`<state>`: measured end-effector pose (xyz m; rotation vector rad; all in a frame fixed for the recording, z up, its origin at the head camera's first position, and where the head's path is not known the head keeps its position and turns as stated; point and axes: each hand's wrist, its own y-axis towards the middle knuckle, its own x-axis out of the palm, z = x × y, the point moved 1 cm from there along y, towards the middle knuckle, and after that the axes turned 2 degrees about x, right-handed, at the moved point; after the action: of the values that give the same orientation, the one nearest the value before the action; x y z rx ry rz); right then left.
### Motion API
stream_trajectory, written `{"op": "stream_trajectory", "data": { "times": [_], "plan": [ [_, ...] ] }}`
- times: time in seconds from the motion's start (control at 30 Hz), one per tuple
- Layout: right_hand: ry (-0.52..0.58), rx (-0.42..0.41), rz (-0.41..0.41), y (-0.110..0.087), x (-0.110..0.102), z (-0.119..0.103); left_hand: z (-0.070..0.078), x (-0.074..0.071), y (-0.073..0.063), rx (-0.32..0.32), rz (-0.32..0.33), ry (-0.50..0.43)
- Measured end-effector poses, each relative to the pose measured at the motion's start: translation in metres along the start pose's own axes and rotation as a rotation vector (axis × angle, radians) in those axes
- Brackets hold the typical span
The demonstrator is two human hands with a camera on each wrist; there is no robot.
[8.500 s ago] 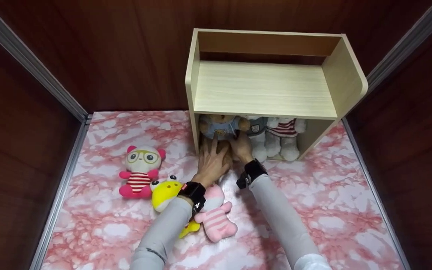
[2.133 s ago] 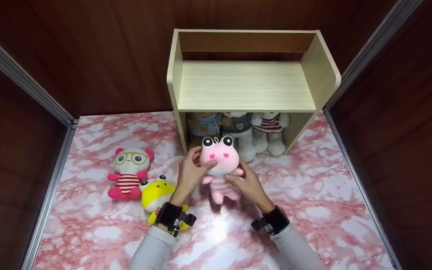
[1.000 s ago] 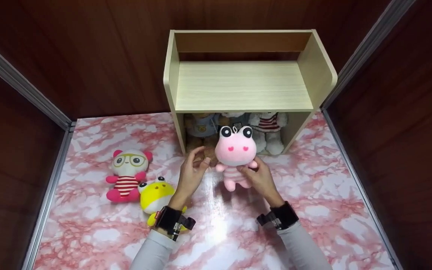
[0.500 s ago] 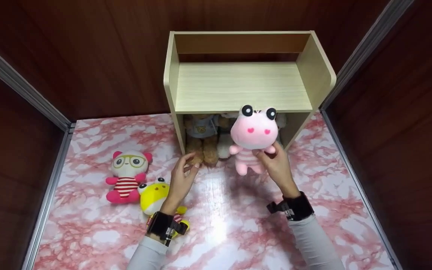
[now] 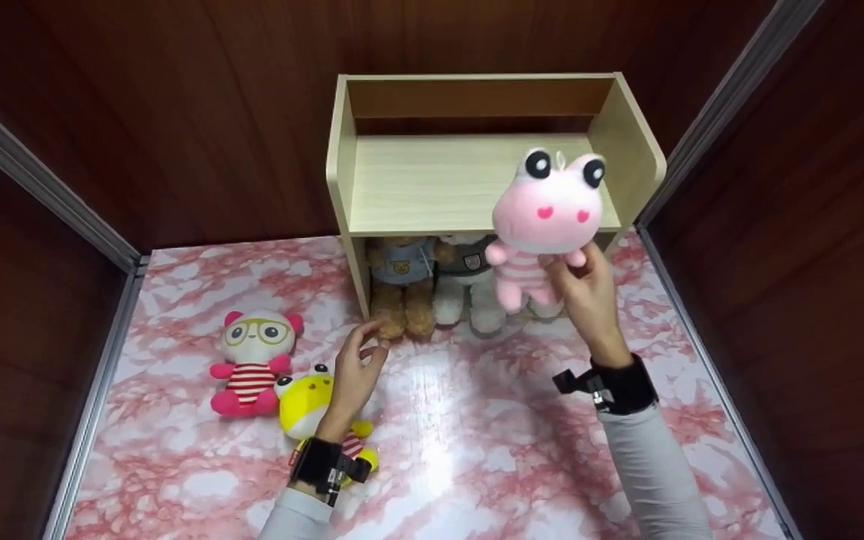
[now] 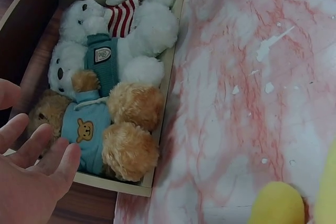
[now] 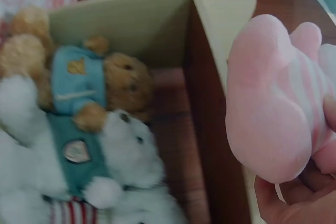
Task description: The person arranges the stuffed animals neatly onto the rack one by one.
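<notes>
Wooden shelf (image 5: pixel 432 180), 3 plushies (image 6: pixel 107 72) inside, right hand (image 5: pixel 589 292) pinching pink toy (image 5: pixel 552 225), left hand (image 5: pixel 355 379) spread

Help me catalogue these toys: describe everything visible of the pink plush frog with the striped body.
The pink plush frog has a large head with bulging black-and-white eyes, two pink hearts on its snout and a loop on top. Its striped body is pink and white, the limbs stubby and pink. The bare right hand grips its body, holding it almost upright in front of the pale wooden shelf.
</notes>
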<state>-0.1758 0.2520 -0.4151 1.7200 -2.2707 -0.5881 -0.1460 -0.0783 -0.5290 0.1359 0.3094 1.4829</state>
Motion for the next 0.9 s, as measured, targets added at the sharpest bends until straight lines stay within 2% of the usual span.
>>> {"op": "stream_trajectory", "data": {
  "times": [0.17, 0.27, 0.3, 0.47, 0.63, 0.67, 0.77, 0.9],
  "plan": [
    [0.039, -0.040, 0.001, 0.026, -0.006, -0.013, -0.003, -0.001, -0.003, -0.015, 0.005, 0.017],
    [0.062, -0.021, 0.018, 0.041, -0.008, -0.016, -0.004, -0.001, -0.004, -0.028, 0.001, 0.018],
    [0.038, -0.021, 0.040, 0.045, -0.009, -0.016, -0.005, -0.001, -0.005, -0.030, -0.001, 0.018],
    [0.139, 0.017, 0.006, 0.072, -0.007, -0.017, -0.007, -0.001, -0.008, -0.039, -0.003, 0.010],
    [0.103, 0.082, 0.039, 0.094, -0.009, -0.016, -0.010, -0.001, -0.010, -0.048, 0.005, 0.024],
    [0.068, 0.089, 0.053, 0.096, -0.009, -0.019, -0.011, -0.001, -0.009, -0.050, 0.007, 0.022],
    [0.035, 0.111, 0.060, 0.102, -0.007, -0.028, -0.027, 0.001, -0.008, -0.054, 0.013, 0.007],
    [0.055, 0.111, 0.056, 0.113, -0.010, -0.017, -0.054, 0.002, -0.010, -0.080, 0.029, -0.003]
  ]
}}
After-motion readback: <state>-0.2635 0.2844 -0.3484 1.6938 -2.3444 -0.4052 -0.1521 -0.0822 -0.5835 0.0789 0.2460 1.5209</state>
